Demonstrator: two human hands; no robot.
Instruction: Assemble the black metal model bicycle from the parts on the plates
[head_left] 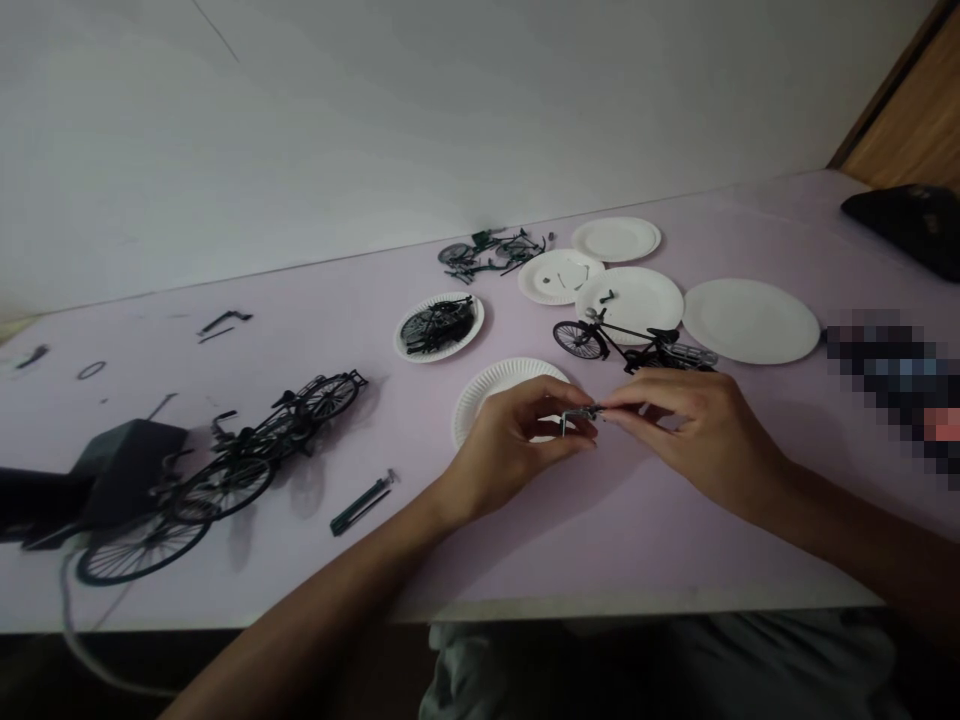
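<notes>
closely, left hand [510, 447], right hand [694, 435], pinching a model bicycle part [579, 414]

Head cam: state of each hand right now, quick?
Left hand: closed, holding a small metal model-bicycle part.
Right hand: closed, pinching the same part from the other side.

A small grey metal model-bicycle part [577, 414] (too small to make out its exact shape) is pinched between the left hand [510, 442] and right hand [694, 440], one angled end pointing down.

Left hand [510, 440] and right hand [694, 430] pinching a small grey model part [579, 414], white paper plates [750, 320], miniature bicycles [600, 340], lilac table [420, 560]
</notes>
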